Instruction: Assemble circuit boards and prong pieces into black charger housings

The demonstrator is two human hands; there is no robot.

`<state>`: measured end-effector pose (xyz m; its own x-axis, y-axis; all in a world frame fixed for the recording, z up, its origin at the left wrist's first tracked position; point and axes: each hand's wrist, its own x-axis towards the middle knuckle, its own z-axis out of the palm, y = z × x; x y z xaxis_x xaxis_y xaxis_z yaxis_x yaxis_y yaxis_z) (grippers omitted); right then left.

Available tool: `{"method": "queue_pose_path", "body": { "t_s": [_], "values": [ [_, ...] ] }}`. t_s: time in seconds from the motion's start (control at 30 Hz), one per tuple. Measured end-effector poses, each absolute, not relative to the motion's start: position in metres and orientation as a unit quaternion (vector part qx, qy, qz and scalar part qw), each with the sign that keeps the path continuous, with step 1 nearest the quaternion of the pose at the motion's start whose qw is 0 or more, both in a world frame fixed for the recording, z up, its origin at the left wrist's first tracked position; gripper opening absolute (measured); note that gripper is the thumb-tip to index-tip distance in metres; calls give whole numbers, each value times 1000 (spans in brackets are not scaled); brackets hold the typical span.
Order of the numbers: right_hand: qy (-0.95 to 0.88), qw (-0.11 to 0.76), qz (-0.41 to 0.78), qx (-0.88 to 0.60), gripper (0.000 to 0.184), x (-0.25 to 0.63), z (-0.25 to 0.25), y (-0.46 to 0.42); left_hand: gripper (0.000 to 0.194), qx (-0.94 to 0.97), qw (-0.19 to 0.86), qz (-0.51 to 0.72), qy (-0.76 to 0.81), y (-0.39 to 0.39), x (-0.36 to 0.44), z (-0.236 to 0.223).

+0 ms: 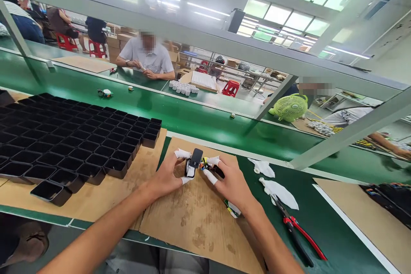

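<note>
Over the cardboard sheet (pixel 180 222), my left hand (pixel 167 173) holds a small black plastic case (pixel 190 173) with a white inside, gripped between thumb and fingers. A flat black piece (pixel 196 158) stands up at its top, apparently joined to it. My right hand (pixel 233 182) pinches a small circuit board (pixel 203 164) with yellow and blue parts, close beside the case. A dark piece (pixel 219 172) shows under the right fingers. White covers sit on several of my fingertips. Below the right wrist lies another board (pixel 231 209), partly hidden by the arm.
Rows of black open boxes (pixel 53 190) fill the left. Red-and-black pliers (pixel 293 227) and white cloth pieces (pixel 279 193) lie to the right. Beyond runs a green belt (pixel 192 115) with small boards on it. A co-worker (pixel 146 58) sits opposite; a metal frame (pixel 340 132) crosses above.
</note>
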<state>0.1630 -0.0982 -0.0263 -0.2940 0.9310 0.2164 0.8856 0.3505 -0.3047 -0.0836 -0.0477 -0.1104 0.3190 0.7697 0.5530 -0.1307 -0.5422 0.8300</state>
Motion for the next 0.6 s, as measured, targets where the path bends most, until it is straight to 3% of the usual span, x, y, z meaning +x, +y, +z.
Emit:
{"method": "queue_pose_path", "body": {
  "t_s": [0.17, 0.33, 0.6],
  "values": [
    [-787, 249, 87, -557, 28, 133, -32, -124, 61, 706, 409, 526, 239, -48, -86, -110],
    [-758, 297, 115, -570, 20, 116, -45, -122, 67, 720, 395, 516, 244, -49, -88, -111],
    [-710, 342, 132, -602, 23, 113, -61, -119, 56, 749, 365, 487, 262, -51, -90, -110]
  ]
}}
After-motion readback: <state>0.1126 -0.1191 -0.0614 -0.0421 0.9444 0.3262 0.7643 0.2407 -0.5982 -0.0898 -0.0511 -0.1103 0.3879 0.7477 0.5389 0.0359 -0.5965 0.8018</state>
